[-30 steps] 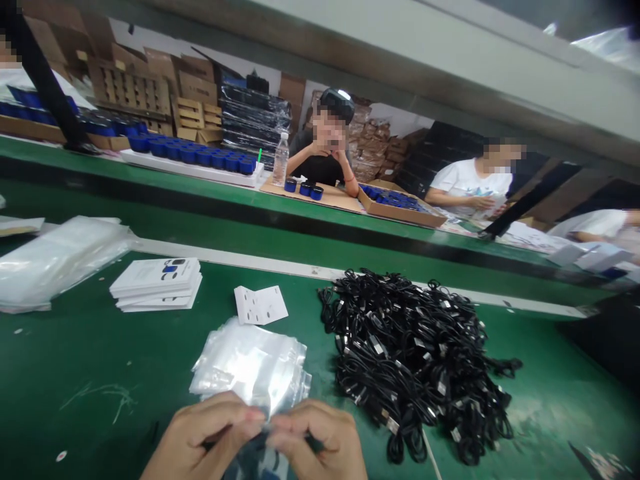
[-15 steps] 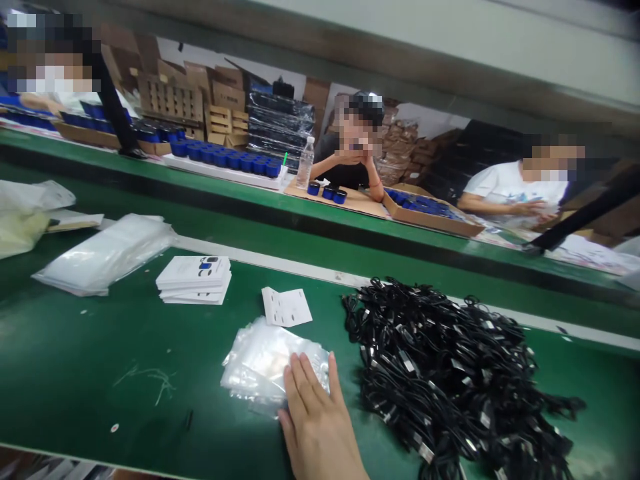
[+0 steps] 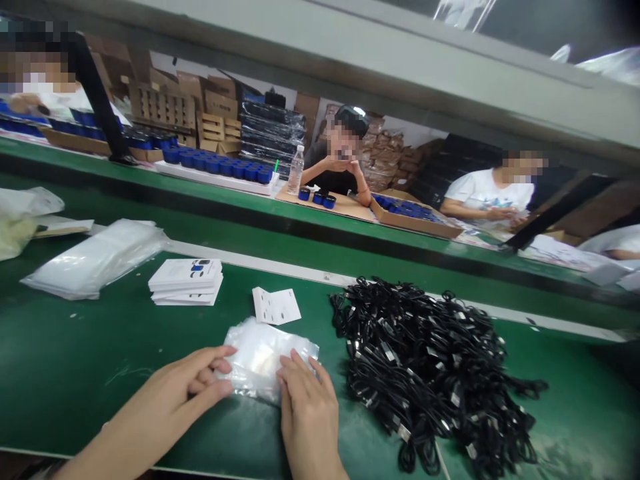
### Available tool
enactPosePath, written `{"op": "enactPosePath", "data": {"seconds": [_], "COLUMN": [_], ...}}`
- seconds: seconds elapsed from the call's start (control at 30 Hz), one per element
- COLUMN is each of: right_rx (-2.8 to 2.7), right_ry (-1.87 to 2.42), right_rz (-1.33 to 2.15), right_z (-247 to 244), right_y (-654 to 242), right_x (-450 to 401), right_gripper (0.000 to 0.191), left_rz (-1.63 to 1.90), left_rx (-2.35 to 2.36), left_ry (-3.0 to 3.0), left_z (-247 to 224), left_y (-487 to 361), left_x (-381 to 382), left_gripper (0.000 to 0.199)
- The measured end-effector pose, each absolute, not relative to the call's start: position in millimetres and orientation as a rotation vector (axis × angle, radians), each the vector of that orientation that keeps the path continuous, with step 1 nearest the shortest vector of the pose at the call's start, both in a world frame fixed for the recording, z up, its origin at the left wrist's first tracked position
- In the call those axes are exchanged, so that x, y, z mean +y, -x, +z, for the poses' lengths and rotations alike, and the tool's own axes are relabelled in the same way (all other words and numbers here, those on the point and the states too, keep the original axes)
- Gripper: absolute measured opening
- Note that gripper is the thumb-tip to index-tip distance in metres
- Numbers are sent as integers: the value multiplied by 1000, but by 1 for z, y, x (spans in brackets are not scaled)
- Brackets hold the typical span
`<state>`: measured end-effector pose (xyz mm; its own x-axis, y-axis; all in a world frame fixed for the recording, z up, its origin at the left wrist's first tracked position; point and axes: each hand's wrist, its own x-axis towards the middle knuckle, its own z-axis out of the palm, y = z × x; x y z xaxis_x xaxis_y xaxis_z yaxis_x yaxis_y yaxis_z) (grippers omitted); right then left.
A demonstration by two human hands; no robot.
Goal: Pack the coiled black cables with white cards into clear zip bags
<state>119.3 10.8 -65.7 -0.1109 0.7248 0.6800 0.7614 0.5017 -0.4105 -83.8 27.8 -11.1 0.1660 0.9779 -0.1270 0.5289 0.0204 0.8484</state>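
A small stack of clear plastic bags (image 3: 257, 353) lies on the green bench, between my two hands. At its left edge is my left hand (image 3: 195, 380), thumb and forefinger apart with their tips touching the bags, the other fingers bent inward. My right hand (image 3: 310, 400) rests over the stack's right side, open, its fingers laid on the plastic. Just behind the bags stands a folded printed leaflet (image 3: 277, 307), partly opened. To the right of my right hand spreads a large heap of black USB cables (image 3: 425, 367), bundled in coils.
A pile of white leaflets (image 3: 185, 283) and a bigger pack of plastic bags (image 3: 95, 260) lie to the left. Across a raised green ledge (image 3: 225, 227), several people work near blue round items (image 3: 215, 163) in trays and a water bottle (image 3: 296, 170). A beam crosses overhead.
My left hand has come in from out of view to the left edge of the bag stack. My right hand stays on the bags, its fingers more bent. The view has shifted slightly.
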Motion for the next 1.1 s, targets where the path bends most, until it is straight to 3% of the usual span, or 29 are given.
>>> {"op": "enactPosePath", "data": {"seconds": [0.1,0.2,0.33,0.47,0.6,0.8,0.97,1.1], "right_rx": [-1908,-1833,-1373,-1143,-1186,-1497,-1611,-1546], "right_ry": [1168,1235,1443,1379,1432,1480,1393,1390], "right_rz": [-75,16,550,972,918,560,683,770], "right_z": [-54,-47,-44,-40,-37,-34,-31,-28], "right_y": [-124,-131,-143,-152,-152,-155,-164,-167], "right_x": [10,8,10,17,19,13,10,9], "right_gripper": [23,22,49,19,24,31,23,19], "left_rz": [664,721,843,879,876,871,928,1123], "left_rx": [1296,1234,1300,1401,1555,1761,1859,1644], "left_ry": [-1487,-1463,-1441,-1486,-1625,-1901,-2066,-2134], "left_z": [-8,-10,-14,-19,-23,-25,-17,-4], "left_y": [53,33,32,38,42,51,54,41], "left_x": [42,48,53,59,65,71,63,36], "left_gripper": [49,47,44,43,41,34,43,20]}}
